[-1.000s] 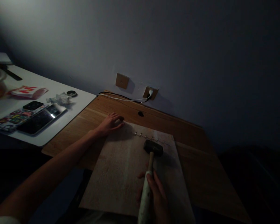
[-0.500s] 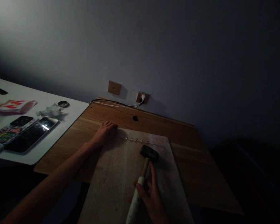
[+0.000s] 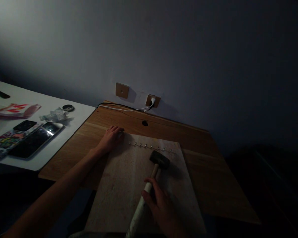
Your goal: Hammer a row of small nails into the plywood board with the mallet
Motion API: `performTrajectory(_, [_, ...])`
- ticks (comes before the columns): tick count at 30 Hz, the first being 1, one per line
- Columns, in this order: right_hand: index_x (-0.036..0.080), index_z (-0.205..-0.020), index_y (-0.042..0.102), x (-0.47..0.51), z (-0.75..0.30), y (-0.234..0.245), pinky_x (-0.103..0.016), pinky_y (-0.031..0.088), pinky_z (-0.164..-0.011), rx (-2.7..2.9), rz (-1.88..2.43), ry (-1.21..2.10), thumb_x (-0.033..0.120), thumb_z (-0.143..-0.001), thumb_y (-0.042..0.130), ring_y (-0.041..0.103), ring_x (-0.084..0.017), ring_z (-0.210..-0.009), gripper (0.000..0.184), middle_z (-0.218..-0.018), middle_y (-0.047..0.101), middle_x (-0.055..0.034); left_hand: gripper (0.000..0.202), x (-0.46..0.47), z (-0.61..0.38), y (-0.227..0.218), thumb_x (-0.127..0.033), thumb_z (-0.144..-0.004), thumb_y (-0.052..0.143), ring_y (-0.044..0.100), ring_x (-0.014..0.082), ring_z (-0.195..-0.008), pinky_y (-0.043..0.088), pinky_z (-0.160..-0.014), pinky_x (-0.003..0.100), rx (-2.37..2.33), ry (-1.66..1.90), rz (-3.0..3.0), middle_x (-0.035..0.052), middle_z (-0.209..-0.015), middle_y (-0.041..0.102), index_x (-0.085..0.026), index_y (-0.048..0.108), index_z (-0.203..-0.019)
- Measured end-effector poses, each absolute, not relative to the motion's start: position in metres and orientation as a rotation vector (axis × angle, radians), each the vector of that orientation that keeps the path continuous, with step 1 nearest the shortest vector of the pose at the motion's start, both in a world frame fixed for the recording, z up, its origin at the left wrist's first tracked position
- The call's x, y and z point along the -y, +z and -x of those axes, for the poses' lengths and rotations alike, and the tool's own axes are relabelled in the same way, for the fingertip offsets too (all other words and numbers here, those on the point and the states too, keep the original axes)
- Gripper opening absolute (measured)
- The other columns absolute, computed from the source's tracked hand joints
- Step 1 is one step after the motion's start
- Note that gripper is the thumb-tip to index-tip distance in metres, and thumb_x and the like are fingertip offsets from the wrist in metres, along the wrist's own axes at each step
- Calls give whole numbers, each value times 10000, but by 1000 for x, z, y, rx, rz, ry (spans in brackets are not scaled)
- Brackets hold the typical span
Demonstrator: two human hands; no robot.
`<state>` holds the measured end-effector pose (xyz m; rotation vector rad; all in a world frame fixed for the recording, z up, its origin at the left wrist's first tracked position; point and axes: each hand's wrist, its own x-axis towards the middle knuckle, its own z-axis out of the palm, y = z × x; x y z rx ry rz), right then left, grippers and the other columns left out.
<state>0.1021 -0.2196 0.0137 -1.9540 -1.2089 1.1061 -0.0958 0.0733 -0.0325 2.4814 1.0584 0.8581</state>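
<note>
My right hand is wrapped round the pale handle of a mallet with a dark, blocky head. The mallet head is over a wooden board, just on the near side of a row of small shiny nails. Those nails stand in a line across the board's far part. At the board's far left corner, my left hand is closed on the edge, its fingers bent and partly in shadow.
The board lies on a brown wooden table against the wall. On a white table to the left are phones, a red and white packet and a crumpled wrapper. Cables run to a wall socket.
My right index finger, stretched along the mallet handle before, is now curled round it. The mallet handle has tilted slightly. My left hand stays at the board's corner.
</note>
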Motion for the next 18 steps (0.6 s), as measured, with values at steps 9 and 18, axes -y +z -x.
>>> performTrajectory(9, [336,-1366,656,216,-100,10,-496,484,-1032,1385,2010,938,633,-899,597,636,-368,-1236,556,-1341,696,-108,340,-64,98,-28,-384,-958,476,582,293,-1170,486,-1031,481,-1146,844,-2473,143,-1229,620,-179,625,-1185])
performTrajectory(18, [250,-1259,660,249,-156,-18,-473,564,-916,1421,1897,97,499,-992,529,691,-305,-1046,388,-1131,732,-128,383,52,153,-26,-402,-1006,450,696,282,-1124,583,-972,428,-1218,781,-2574,99,-1374,637,-248,578,-1332])
